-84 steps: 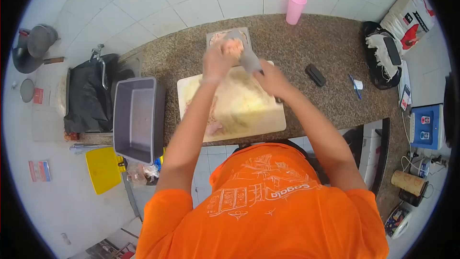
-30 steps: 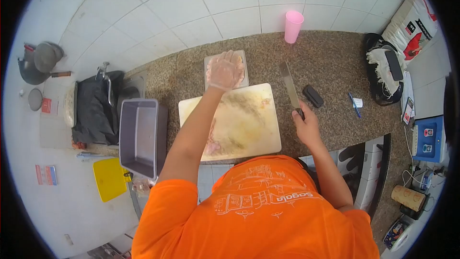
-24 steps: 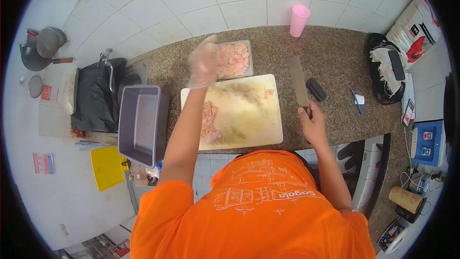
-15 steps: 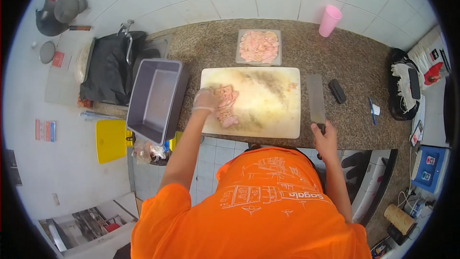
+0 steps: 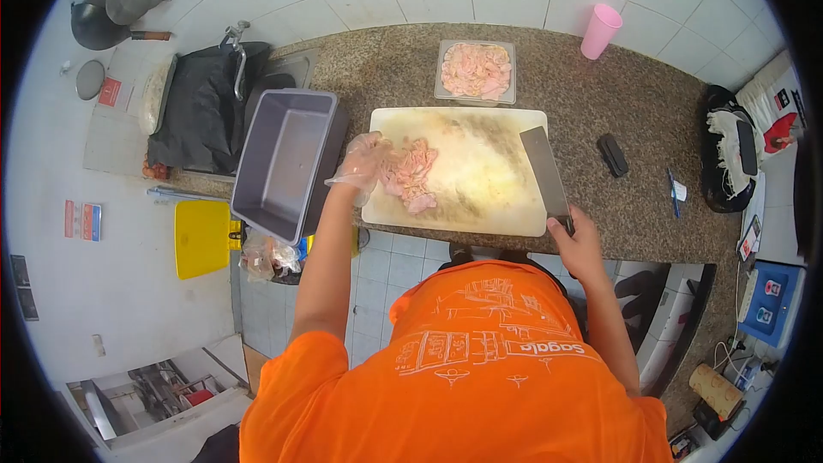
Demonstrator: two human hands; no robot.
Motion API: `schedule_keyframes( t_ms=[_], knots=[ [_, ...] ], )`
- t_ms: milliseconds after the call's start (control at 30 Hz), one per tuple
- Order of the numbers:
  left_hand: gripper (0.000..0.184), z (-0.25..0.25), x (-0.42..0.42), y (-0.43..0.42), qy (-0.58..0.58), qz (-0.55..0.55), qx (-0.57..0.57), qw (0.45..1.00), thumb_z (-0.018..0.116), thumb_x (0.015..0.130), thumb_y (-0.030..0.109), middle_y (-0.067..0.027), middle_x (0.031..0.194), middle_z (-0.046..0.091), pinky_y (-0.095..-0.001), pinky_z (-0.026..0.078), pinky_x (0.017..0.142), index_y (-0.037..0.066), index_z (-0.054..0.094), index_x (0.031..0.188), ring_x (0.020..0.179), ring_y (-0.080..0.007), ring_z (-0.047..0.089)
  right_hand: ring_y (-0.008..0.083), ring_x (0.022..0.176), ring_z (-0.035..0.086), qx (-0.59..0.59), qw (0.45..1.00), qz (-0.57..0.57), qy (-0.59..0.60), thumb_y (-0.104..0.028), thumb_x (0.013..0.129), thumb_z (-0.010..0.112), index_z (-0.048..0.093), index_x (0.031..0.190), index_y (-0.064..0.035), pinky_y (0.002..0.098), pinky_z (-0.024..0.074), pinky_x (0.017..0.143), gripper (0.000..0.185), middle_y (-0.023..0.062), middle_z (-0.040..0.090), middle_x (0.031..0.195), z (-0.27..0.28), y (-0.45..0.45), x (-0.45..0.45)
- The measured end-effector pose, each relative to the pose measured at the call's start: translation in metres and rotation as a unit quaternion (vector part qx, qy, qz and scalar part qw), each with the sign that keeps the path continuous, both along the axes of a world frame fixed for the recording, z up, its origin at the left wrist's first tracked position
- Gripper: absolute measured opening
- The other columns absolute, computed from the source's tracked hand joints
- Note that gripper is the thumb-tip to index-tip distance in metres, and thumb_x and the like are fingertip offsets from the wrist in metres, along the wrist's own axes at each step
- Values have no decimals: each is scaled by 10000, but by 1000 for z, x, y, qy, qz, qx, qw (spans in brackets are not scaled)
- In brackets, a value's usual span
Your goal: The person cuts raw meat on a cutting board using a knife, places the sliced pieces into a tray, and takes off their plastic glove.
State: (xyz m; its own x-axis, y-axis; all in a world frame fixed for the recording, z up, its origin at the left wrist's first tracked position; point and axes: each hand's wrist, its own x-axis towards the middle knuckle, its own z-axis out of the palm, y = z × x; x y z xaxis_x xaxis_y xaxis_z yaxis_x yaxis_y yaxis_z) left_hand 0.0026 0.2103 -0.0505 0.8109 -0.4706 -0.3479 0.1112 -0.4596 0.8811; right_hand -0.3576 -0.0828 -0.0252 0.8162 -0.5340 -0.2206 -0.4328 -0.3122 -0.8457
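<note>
Strips of raw pale-pink meat (image 5: 413,176), perhaps chicken, lie in a loose pile on the left part of a stained white cutting board (image 5: 480,221). My left hand (image 5: 366,159), in a clear plastic glove, is at the pile's left edge with its fingers stretched out; it lifts nothing. My bare right hand (image 5: 580,244) is wrapped around the dark handle of a cleaver (image 5: 546,173). The wide blade slants over the board's right edge. Behind the board, a clear square container (image 5: 512,90) holds more cut meat.
An empty grey plastic tub (image 5: 249,193) stands left of the board. On the counter (image 5: 566,77) are a pink cup (image 5: 601,32), a black case (image 5: 612,155) and a blue pen (image 5: 673,193). Black plastic (image 5: 193,111) covers the sink area, beside a tap (image 5: 237,69).
The cleaver has moved left, from the counter to over the board's right edge, its blade now tilted. My left hand has drawn back slightly from the meat, which looks more loosely heaped.
</note>
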Motion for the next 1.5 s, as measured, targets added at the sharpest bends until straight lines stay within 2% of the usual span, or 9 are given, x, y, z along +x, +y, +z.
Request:
schedule_keyframes(
  t_ms=[133,233,533,667,833,1133,1267,1300,1500],
  knots=[
    [200,-12,14,-2,-108,-39,125,986,697,962,219,-158,921,749,-372,556,768,20,704,954,829,-222,712,444,1058,717,-5,1000,3,-18,-211,958,680,678,1251,30,471,544,902,380,275,737,1127,-5,2,-8],
    [289,-21,-3,-22,-313,-112,368,868,707,913,292,-193,953,773,-420,576,881,19,742,1000,937,-323,755,243,937,705,-4,1000,1,-25,-173,988,678,691,1206,25,377,524,861,295,156,761,1023,-18,1,-15],
    [244,-47,20,-2,-463,-229,326,791,621,899,259,-206,840,720,-473,568,787,40,724,865,812,-355,720,206,862,669,9,999,-22,-34,-177,992,678,677,1227,26,364,522,810,311,145,743,954,-21,-3,-34],
    [219,30,-3,-9,-162,-60,138,975,666,858,154,-47,663,559,-341,389,589,54,610,671,645,-141,497,417,1050,730,31,999,-35,4,-198,972,672,683,1226,39,453,554,896,348,256,752,1121,-12,-5,-38],
    [234,50,-10,-28,-60,-2,-77,995,667,925,109,-35,683,614,-341,458,586,61,633,699,612,-136,553,200,845,661,-1,1000,-18,8,-181,996,687,683,1224,25,358,521,794,308,140,737,953,-26,-7,-41],
    [290,1,-81,-128,376,29,-286,881,624,1061,266,-172,1012,749,-328,545,826,-19,678,1046,971,-188,696,268,908,708,-77,997,-10,9,-212,1032,649,618,1279,17,396,530,825,338,162,747,985,-74,-4,-29],
    [353,-59,-120,-142,217,16,-102,971,721,991,282,-169,1022,763,-352,556,836,-46,713,1123,932,-201,702,415,1063,659,-87,993,69,31,-283,1085,527,535,1381,8,505,505,926,414,266,678,1118,-50,1,-20],
    [377,-78,-126,-139,161,36,-37,986,744,965,287,-179,1039,769,-371,563,830,-48,720,1136,910,-227,712,424,899,679,-64,997,40,25,-256,1073,562,547,1267,-3,495,516,793,319,238,687,955,-58,8,-14],
    [418,-105,-124,-98,-113,19,258,959,768,833,227,-254,1110,767,-472,585,890,-21,741,1169,1012,-400,754,506,826,680,-122,984,110,65,-198,1069,554,499,1110,-23,592,512,724,188,268,696,842,-79,31,7]
  ],
)
